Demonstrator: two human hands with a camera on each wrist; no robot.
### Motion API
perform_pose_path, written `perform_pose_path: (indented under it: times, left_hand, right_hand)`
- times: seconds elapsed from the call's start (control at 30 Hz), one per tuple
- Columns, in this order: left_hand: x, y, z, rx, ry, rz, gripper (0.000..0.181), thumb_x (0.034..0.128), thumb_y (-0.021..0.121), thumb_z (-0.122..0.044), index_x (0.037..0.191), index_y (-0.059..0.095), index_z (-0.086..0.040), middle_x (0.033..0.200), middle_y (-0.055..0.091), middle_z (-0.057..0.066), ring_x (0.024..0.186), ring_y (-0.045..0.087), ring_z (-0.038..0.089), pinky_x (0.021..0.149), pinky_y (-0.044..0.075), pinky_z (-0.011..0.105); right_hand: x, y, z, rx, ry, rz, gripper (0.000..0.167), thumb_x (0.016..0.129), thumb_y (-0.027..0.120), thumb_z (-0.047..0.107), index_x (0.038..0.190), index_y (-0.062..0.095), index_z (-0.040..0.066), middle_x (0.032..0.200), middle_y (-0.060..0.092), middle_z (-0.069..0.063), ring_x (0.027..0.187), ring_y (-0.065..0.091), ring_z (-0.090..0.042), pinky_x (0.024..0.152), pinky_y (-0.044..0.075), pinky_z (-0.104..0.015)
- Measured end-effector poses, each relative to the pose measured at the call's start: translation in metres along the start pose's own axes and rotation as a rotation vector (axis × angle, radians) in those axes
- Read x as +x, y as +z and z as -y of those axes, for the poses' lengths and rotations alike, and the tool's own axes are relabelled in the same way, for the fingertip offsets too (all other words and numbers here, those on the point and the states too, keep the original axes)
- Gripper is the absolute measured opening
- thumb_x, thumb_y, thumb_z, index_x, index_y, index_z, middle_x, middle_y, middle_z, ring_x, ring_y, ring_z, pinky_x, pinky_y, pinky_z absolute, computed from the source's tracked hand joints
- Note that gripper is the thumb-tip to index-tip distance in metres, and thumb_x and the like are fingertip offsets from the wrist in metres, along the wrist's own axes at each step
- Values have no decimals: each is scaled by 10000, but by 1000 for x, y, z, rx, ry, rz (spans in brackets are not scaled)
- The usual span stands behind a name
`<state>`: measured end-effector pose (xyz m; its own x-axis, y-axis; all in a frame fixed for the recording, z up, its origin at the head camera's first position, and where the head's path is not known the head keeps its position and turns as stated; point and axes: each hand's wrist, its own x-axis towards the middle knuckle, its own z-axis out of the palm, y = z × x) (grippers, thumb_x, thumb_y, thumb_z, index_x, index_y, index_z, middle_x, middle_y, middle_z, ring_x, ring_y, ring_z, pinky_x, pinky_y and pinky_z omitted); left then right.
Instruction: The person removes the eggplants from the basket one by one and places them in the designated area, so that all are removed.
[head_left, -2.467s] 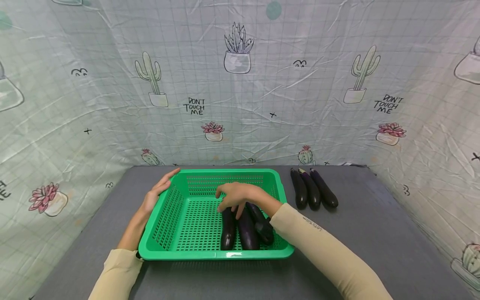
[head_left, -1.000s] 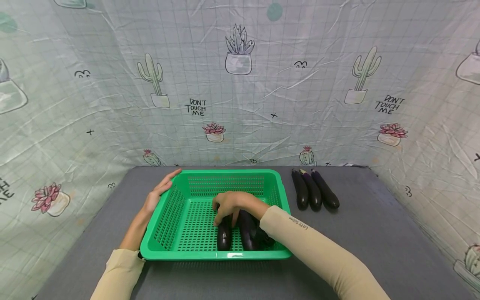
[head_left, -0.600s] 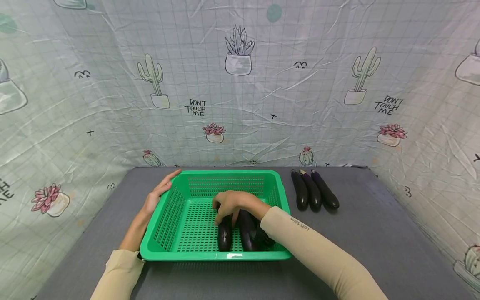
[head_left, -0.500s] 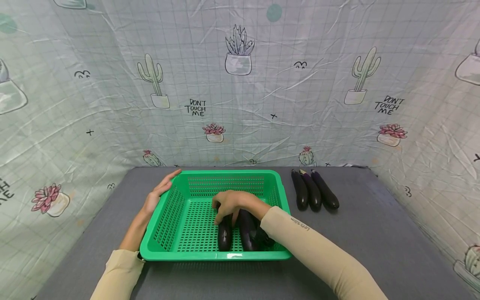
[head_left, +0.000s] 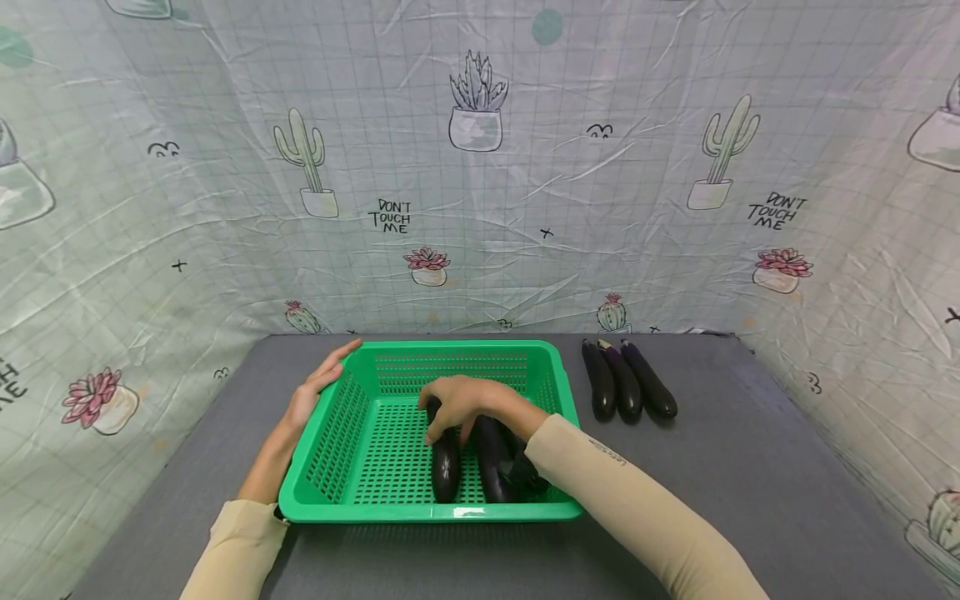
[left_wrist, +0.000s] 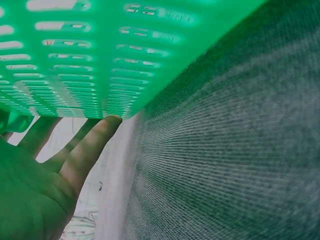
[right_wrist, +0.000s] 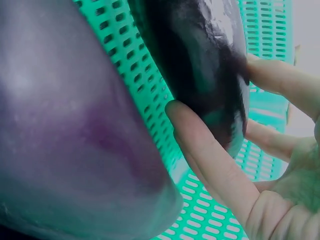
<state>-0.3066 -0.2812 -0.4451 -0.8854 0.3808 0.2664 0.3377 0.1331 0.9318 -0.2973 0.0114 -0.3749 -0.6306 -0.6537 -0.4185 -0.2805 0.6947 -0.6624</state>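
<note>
Inside a green plastic basket [head_left: 360, 512], my right hand [head_left: 459, 400] grips the upper part of the leftmost eggplant [head_left: 446, 473]. In the right wrist view the thumb and fingers sit on both sides of this dark, glossy eggplant [right_wrist: 200, 55]. A second eggplant [head_left: 491, 467] lies just right of it, and a third [head_left: 529, 477] is partly hidden under my right forearm. My left hand [head_left: 306, 395] rests against the basket's left side. In the left wrist view its fingers [left_wrist: 90, 150] are straight and touch the outer wall.
To the right of the basket, three more eggplants [head_left: 627, 387] lie side by side on the grey tabletop [head_left: 750, 475]. A plant-patterned cloth [head_left: 517, 275] hangs behind the table and along both sides.
My right hand has come down onto the leftmost eggplant and taken hold of it. The eggplant has shifted slightly left, its far end tipping left and up. My left hand stays put.
</note>
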Motion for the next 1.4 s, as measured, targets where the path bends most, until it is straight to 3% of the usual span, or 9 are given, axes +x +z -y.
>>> perform_pose_path:
  times: [0.4, 0.57, 0.67, 0.77, 0.87, 1.03, 1.13, 1.23, 1.4]
  left_hand:
    - [0, 1, 0, -16, -5, 3, 547, 1149, 209, -216, 1652, 158, -6, 1720, 44, 252, 1554, 48, 478, 1051, 310, 92]
    - [0, 1, 0, -30, -8, 8, 547, 1150, 204, -214, 1655, 147, -13, 1721, 36, 250, 1544, 98, 452, 1060, 341, 109]
    - [0, 1, 0, -38, -9, 12, 547, 1150, 201, -211, 1656, 141, -11, 1722, 27, 247, 1541, 98, 461, 1056, 352, 107]
    - [0, 1, 0, -37, -6, 10, 546, 1149, 201, -205, 1654, 143, -5, 1722, 27, 249, 1543, 73, 482, 1059, 344, 108]
    - [0, 1, 0, -20, -6, 4, 544, 1148, 204, -201, 1651, 153, 0, 1721, 41, 249, 1554, 50, 483, 1142, 299, 224]
    - [1, 0, 0, 12, -5, -7, 543, 1145, 215, -199, 1644, 176, 10, 1719, 63, 250, 1572, 18, 470, 1212, 139, 574]
    - [1, 0, 0, 11, -5, -6, 543, 1145, 216, -202, 1645, 178, 6, 1721, 62, 246, 1573, 16, 470, 1216, 138, 569]
    - [1, 0, -1, 10, -10, -4, 542, 1146, 214, -206, 1648, 177, -3, 1724, 60, 236, 1572, 28, 468, 1213, 197, 446]
    - [0, 1, -1, 8, -18, -3, 544, 1148, 209, -210, 1652, 168, -10, 1726, 49, 234, 1565, 45, 482, 1065, 291, 141]
  right_hand:
    - [-12, -8, 2, 103, -74, -27, 630, 935, 783, 162, 1503, 514, 123, 1605, 386, -163, 891, 705, -192, 822, 629, -493]
    - [-16, -13, 2, 114, -99, -53, 591, 931, 789, 171, 1468, 541, 164, 1384, 555, -201, 840, 705, -225, 814, 631, -475]
    - [-21, -17, 2, 131, -103, -73, 578, 930, 791, 174, 1456, 552, 179, 1367, 550, -209, 949, 694, -248, 818, 630, -469]
    - [-25, -20, 3, 148, -112, -94, 581, 919, 803, 177, 1448, 564, 200, 1490, 463, -179, 1132, 637, -265, 812, 631, -458]
    - [-29, -21, 3, 148, -122, -107, 579, 918, 806, 182, 1444, 570, 226, 1523, 419, -152, 1155, 615, -267, 797, 630, -434]
    - [-35, -24, 4, 171, -130, -134, 590, 919, 803, 156, 1450, 568, 259, 1456, 449, -157, 884, 688, -238, 805, 624, -459]
    - [-37, -25, 3, 188, -150, -149, 599, 922, 796, 134, 1458, 562, 262, 1481, 436, -155, 903, 692, -234, 821, 621, -493]
    - [-41, -27, 3, 194, -178, -163, 596, 930, 785, 129, 1464, 557, 263, 1527, 411, -147, 1038, 659, -237, 844, 615, -519]
    - [-50, -29, 3, 203, -209, -182, 590, 945, 769, 141, 1477, 544, 265, 1540, 405, -163, 906, 687, -253, 779, 609, -429]
